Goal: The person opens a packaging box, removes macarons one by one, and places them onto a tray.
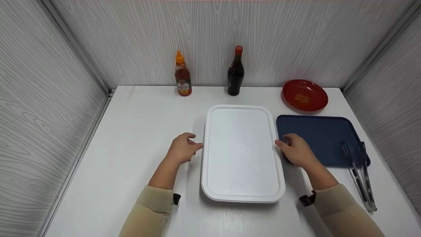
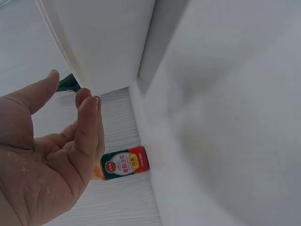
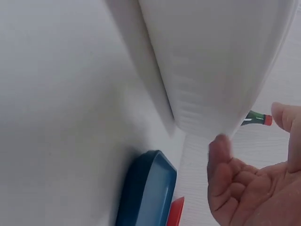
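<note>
A white lidded rectangular container (image 1: pixel 241 154) stands on the white table between the two hands. My left hand (image 1: pixel 183 148) is at its left side, thumb close to the lid's edge and the fingers loosely bent. In the left wrist view, a gap shows between the left hand's thumb and fingers beside the container wall (image 2: pixel 103 42). On the opposite side, my right hand (image 1: pixel 296 151) has its thumb at the lid's right edge. The right wrist view shows the right hand's fingers near the container's lower wall (image 3: pixel 207 70), nothing gripped. Whether either hand touches the container is hard to tell.
A dark blue tray (image 1: pixel 312 131) lies right of the container, with metal tongs (image 1: pixel 360 179) partly over its right end. Behind it is a red plate (image 1: pixel 305 95). A sauce bottle with an orange cap (image 1: pixel 183 79) and a dark red-capped bottle (image 1: pixel 235 75) stand by the back wall.
</note>
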The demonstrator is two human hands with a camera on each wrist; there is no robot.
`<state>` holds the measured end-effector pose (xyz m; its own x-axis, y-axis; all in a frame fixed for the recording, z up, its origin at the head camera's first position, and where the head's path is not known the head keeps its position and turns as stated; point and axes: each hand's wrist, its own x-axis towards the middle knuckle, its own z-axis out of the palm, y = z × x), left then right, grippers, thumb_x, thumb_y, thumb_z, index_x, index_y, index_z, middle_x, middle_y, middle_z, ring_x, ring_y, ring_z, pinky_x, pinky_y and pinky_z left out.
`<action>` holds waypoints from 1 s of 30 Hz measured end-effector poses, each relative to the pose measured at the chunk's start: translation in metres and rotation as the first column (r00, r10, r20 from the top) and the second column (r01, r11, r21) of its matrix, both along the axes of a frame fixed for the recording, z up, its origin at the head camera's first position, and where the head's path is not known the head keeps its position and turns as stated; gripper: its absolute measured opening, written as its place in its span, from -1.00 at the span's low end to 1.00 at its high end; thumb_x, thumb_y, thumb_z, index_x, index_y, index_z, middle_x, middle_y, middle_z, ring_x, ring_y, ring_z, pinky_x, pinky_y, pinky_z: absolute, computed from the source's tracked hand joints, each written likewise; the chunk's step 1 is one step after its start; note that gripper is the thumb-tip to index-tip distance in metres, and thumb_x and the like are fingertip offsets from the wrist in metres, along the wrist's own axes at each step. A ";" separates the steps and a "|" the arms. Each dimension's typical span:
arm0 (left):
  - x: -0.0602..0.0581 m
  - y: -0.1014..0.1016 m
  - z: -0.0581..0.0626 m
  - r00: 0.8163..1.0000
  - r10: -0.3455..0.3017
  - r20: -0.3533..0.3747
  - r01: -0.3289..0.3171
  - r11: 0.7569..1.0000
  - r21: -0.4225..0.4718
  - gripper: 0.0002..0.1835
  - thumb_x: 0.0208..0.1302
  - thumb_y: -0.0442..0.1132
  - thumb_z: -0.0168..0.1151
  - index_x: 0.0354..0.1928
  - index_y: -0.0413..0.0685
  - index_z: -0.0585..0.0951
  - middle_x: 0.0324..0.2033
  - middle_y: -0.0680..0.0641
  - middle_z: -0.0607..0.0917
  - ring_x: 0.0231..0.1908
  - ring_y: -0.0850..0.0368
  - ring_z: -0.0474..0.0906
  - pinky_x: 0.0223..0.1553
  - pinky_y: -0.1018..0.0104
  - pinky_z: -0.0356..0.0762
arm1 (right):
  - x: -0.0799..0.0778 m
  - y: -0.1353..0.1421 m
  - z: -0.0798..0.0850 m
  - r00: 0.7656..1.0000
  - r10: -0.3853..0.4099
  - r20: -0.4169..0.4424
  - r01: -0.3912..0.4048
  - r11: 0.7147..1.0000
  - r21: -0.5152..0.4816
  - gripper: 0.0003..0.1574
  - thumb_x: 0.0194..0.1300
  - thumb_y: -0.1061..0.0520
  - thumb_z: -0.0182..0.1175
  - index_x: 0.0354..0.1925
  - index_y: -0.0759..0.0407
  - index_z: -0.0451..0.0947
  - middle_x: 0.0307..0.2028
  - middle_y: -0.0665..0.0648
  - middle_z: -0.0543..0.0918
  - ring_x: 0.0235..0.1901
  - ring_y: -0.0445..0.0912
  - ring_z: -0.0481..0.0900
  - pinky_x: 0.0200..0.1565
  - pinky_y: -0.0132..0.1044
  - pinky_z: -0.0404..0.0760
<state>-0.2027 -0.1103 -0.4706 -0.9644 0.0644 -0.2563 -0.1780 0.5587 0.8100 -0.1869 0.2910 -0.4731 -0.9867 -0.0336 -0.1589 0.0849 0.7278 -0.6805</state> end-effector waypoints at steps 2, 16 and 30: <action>0.002 0.001 0.000 1.000 -0.014 0.017 0.013 1.000 0.024 -0.51 0.44 -0.16 0.38 0.30 -0.26 0.61 -0.06 -0.16 0.72 -0.25 -0.03 0.71 -0.44 0.31 0.62 | 0.000 -0.003 0.000 1.000 0.000 -0.019 0.000 1.000 -0.025 -0.20 0.60 -0.10 0.16 0.37 0.58 0.37 -0.14 0.34 0.71 -0.17 0.09 0.66 -0.01 -0.01 0.63; 0.006 0.008 -0.006 0.998 -0.051 0.039 0.049 0.998 0.043 -0.67 0.38 -0.17 0.34 0.05 -0.26 0.72 -0.31 -0.10 0.76 -0.34 0.04 0.74 -0.36 0.23 0.71 | 0.002 -0.007 -0.002 1.000 0.006 -0.008 -0.007 1.000 -0.028 -0.69 0.45 0.09 0.27 -0.17 0.38 0.67 -0.47 0.11 0.63 -0.46 -0.09 0.55 -0.41 -0.22 0.55; 0.009 0.012 -0.005 0.998 -0.044 0.041 0.043 0.999 0.034 -0.70 0.31 -0.19 0.41 -0.05 -0.27 0.69 -0.27 -0.14 0.75 -0.30 0.02 0.72 -0.38 0.24 0.69 | 0.002 -0.008 0.000 1.000 0.011 -0.009 -0.011 1.000 -0.029 -0.71 0.39 0.11 0.31 -0.25 0.38 0.64 -0.51 0.09 0.58 -0.50 -0.11 0.51 -0.45 -0.24 0.52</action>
<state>-0.1940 -0.0986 -0.4755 -0.9492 0.1148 -0.2929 -0.1879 0.5399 0.8205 -0.1847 0.2828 -0.4735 -0.9876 -0.0487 -0.1494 0.0712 0.7087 -0.7019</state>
